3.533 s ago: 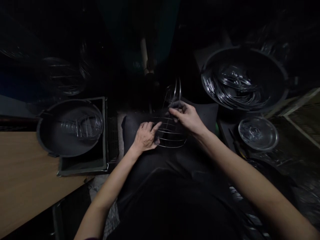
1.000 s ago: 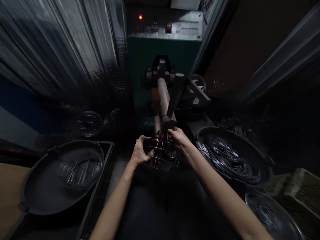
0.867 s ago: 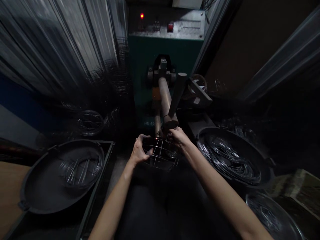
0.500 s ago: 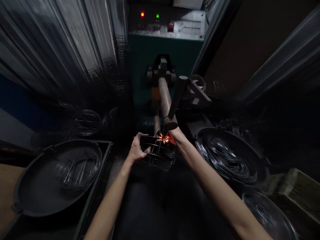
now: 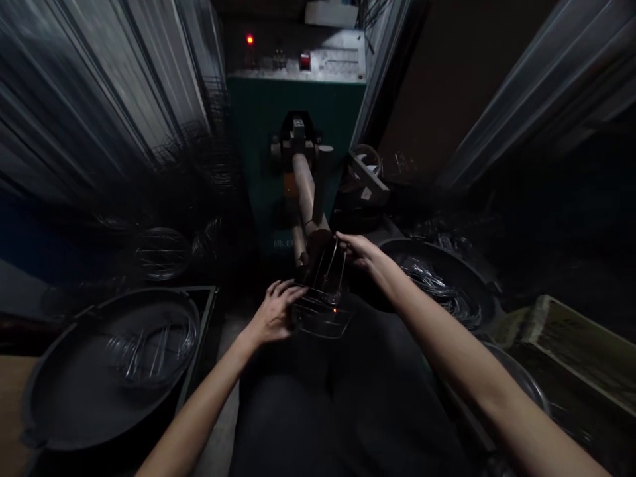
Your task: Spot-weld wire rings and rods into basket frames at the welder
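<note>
Between my two hands is a small wire rack (image 5: pixel 325 297) of thin bent metal rods, tilted below the end of a spot welder's arm (image 5: pixel 305 182). A tiny orange glow shows on its lower part. My left hand (image 5: pixel 273 313) is closed around the rack's left side, with the fingers over its top wires. Farther up and to the right, my right hand (image 5: pixel 360 250) pinches a bent wire piece that stands up from the rack. Whether that piece is joined to the rack, I cannot tell in the dim light.
The green welder cabinet (image 5: pixel 293 96) stands ahead with a lit red lamp (image 5: pixel 250 40). A wide dark pan (image 5: pixel 64 397) with bent wires is at the left. At the right are another pan (image 5: pixel 397 248) of wire pieces and a yellowish crate (image 5: pixel 561 331).
The bright sparks at the welder tip are gone, and the green lamp is unlit. The rack has come down toward me, away from the tip. My right hand now shows beside the welder arm.
</note>
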{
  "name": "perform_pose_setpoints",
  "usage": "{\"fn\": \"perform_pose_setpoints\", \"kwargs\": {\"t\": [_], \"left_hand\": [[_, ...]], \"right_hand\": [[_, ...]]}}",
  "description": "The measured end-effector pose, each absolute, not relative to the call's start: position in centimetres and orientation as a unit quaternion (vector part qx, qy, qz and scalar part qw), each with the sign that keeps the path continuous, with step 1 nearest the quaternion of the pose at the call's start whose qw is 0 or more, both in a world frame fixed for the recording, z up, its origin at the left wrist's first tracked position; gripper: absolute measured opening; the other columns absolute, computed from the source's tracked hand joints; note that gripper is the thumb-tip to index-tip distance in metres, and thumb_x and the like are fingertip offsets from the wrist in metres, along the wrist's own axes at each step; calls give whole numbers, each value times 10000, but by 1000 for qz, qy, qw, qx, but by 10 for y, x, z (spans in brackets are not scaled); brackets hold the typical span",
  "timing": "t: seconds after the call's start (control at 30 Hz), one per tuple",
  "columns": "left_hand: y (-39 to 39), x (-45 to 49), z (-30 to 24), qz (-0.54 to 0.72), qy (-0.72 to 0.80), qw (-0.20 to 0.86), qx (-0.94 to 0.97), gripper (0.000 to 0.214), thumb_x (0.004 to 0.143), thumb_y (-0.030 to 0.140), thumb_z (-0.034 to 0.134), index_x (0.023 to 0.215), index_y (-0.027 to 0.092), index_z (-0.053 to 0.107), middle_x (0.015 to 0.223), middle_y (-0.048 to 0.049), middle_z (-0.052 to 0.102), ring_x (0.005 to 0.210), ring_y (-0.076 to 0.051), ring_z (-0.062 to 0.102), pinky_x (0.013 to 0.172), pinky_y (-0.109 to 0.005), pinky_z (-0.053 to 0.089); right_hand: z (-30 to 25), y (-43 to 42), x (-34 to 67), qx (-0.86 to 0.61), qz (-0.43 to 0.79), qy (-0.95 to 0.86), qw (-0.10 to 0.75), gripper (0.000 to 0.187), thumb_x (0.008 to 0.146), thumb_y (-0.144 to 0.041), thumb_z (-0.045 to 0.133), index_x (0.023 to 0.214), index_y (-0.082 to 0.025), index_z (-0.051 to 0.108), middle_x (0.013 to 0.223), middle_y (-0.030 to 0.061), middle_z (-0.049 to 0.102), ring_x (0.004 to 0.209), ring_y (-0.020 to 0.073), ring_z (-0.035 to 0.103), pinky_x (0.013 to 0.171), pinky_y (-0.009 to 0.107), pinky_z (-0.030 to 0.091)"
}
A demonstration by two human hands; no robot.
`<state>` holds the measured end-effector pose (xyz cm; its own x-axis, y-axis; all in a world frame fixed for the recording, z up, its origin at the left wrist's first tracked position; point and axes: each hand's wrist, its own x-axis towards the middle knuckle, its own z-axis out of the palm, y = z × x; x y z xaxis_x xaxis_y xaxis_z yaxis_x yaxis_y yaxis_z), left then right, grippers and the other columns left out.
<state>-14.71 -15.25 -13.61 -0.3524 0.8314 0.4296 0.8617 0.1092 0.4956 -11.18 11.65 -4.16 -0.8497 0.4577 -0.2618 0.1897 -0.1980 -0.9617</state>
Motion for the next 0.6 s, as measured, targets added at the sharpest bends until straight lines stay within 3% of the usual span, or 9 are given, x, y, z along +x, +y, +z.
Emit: {"fn": "perform_pose_setpoints", "kwargs": {"t": [0.1, 0.17, 0.23, 0.33, 0.4, 0.53, 0.6], "left_hand": [[-165, -132, -123, -374, -771, -113, -503, 748, 692, 459, 664, 1348, 222, 390, 1369, -126, 433, 1307, -330, 327, 1062, -533, 261], [-155, -120, -110, -466, -760, -179, -415, 531, 841, 479, 483, 1286, 189, 470, 1323, -126, 489, 1238, -275, 438, 1031, -461, 344], [-134, -103, -99, -539, -731, -223, -355, 424, 897, 459, 382, 1134, 166, 576, 1162, -107, 607, 1091, -233, 557, 968, -395, 416], [-104, -76, -91, -584, -713, -234, -311, 352, 878, 463, 432, 901, 158, 606, 850, -56, 665, 818, -189, 623, 787, -311, 491], [-98, -64, -88, -584, -713, -219, -319, 334, 883, 453, 431, 851, 165, 597, 765, -31, 642, 729, -162, 604, 705, -271, 483], [-112, -60, -67, -544, -720, -162, -399, 311, 881, 416, 452, 856, 175, 647, 833, -33, 655, 782, -164, 598, 721, -262, 463], [-120, -66, -47, -530, -720, -157, -419, 312, 872, 414, 469, 854, 173, 667, 834, -34, 664, 789, -170, 603, 736, -264, 464]], "right_hand": [[-71, 80, -63, -248, 658, -700, 125, 153, 809, -310, 554, 737, -176, 532, 560, -22, 522, 408, 82, 421, 384, 196, 348], [-95, 40, -35, -186, 563, -784, 185, 109, 816, -291, 533, 839, -189, 564, 752, 34, 622, 623, 140, 569, 577, 257, 478], [-113, 3, -15, -131, 467, -850, 207, 121, 806, -209, 513, 902, -187, 583, 894, 86, 650, 809, 193, 607, 750, 321, 489], [-118, -15, 11, -40, 384, -914, 124, 174, 794, -118, 477, 871, -174, 623, 847, 100, 664, 781, 209, 623, 734, 322, 492], [-104, 4, 29, 40, 371, -924, 85, 182, 835, -155, 475, 869, -191, 650, 813, 75, 672, 742, 188, 630, 703, 292, 494], [-53, 69, 58, -12, 317, -922, 220, 270, 889, -275, 465, 1099, -238, 632, 1040, 89, 654, 960, 204, 603, 849, 347, 469], [-31, 91, 61, -46, 286, -932, 218, 332, 876, -287, 492, 1192, -254, 591, 1105, 86, 634, 1013, 220, 582, 881, 371, 452]]}}
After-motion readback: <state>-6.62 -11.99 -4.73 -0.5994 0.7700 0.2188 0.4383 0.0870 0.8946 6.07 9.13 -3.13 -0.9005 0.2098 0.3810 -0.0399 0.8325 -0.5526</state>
